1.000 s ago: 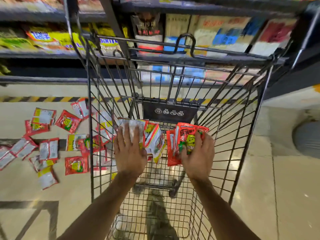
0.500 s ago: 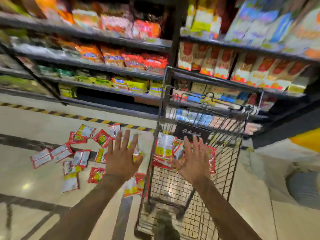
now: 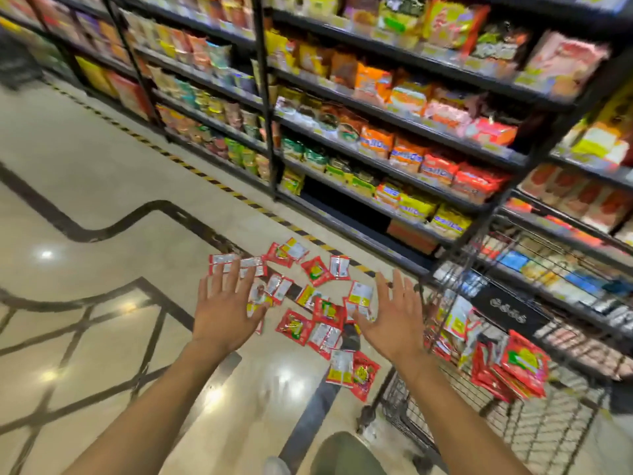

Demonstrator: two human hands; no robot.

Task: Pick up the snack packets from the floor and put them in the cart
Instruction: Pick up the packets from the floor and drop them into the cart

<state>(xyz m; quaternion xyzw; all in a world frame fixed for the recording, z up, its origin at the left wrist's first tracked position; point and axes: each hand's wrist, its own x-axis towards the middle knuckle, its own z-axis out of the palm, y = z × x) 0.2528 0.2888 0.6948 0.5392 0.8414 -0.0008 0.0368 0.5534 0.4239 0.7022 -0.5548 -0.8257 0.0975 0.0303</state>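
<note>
Store aisle, heavy motion blur. Stocked shelves (image 3: 394,138) across top and right, bright bags on every level. Glossy beige floor (image 3: 85,186) left and centre, with dark curved inlay lines (image 3: 102,231) and a yellow-black hazard strip (image 3: 205,174) along the shelf base. Wire cart (image 3: 548,440) at lower right, just beside the shelves, black plate on far wall. Loose snack packets (image 3: 315,269) scattered on floor left of cart, between hazard strip and arms: red fronts, white-yellow backs, several overlapping, nearest pair close to cart's lower-left corner. Loaded packets (image 3: 520,365) inside cart, red ones bunched at right, a few pale-backed ones leaning on left wall. Left grip (image 3: 226,313) released, fingers spread, palm down, over left edge of the scatter, grasping nothing. Right grip (image 3: 394,323) likewise released, fingers splayed, over right edge of the scatter, just left of cart wall, empty. Contact with packets: cannot tell. Bare forearms reaching in from bottom edge.
</note>
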